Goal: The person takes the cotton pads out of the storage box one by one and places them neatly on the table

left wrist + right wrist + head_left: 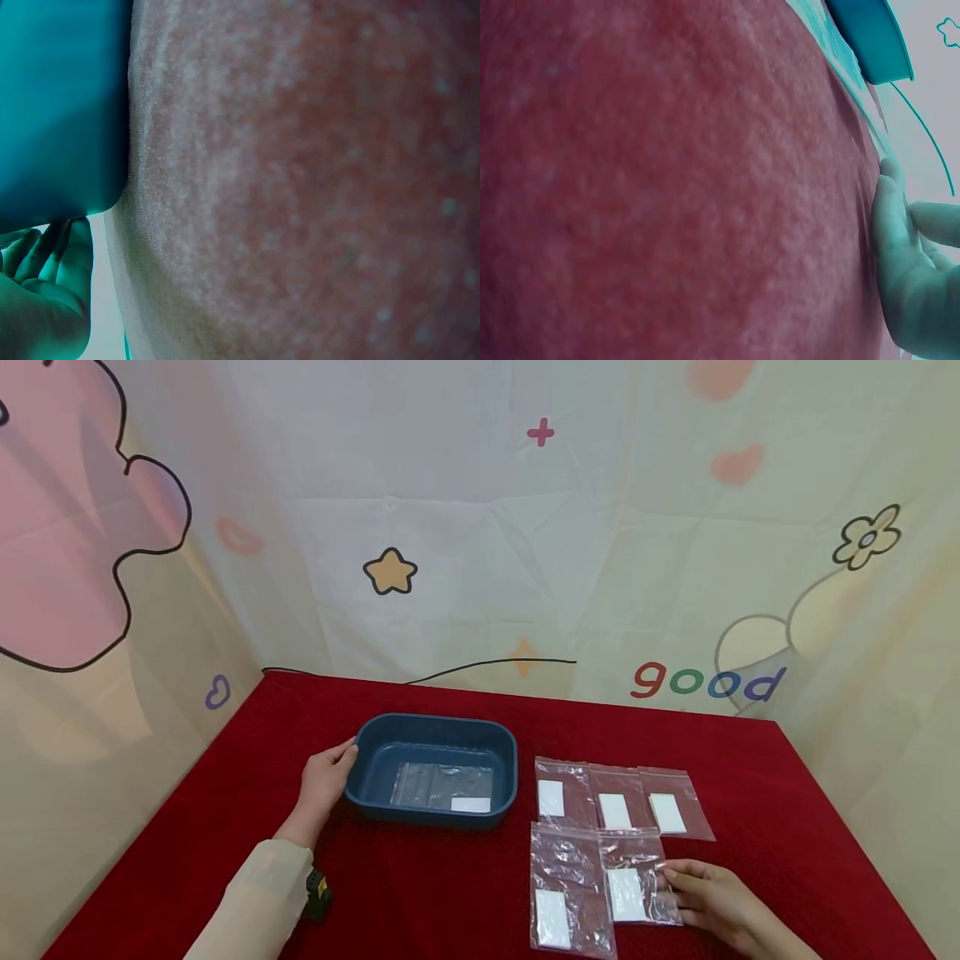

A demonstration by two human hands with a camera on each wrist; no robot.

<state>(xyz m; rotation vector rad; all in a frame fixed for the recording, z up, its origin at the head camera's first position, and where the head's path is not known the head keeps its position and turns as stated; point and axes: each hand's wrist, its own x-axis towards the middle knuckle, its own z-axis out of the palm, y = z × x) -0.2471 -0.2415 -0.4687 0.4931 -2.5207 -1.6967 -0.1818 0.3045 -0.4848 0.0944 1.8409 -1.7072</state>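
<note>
My left hand (324, 783) grips the left rim of a dark blue rectangular basin (427, 816). Inside it lies a clear zip bag (431, 785) with a white card-like block (471, 805). At the lower right, my right hand (708, 893) pinches the right edge of another zip bag (656, 860), which holds a white rectangular block (626, 895). The left wrist view shows fingers (75, 259) at the basin's edge, their tips partly hidden. The right wrist view has the thumb and fingers (892, 210) close together at the bag's edge.
Right of the basin, several similar bags lie flat in two rows, including a front-left bag (573, 860) and a back-right one (693, 810). A small black-and-yellow object (318, 896) sits beside the left sleeve. Red cloth (435, 893) covers the table; a printed curtain (480, 568) hangs behind.
</note>
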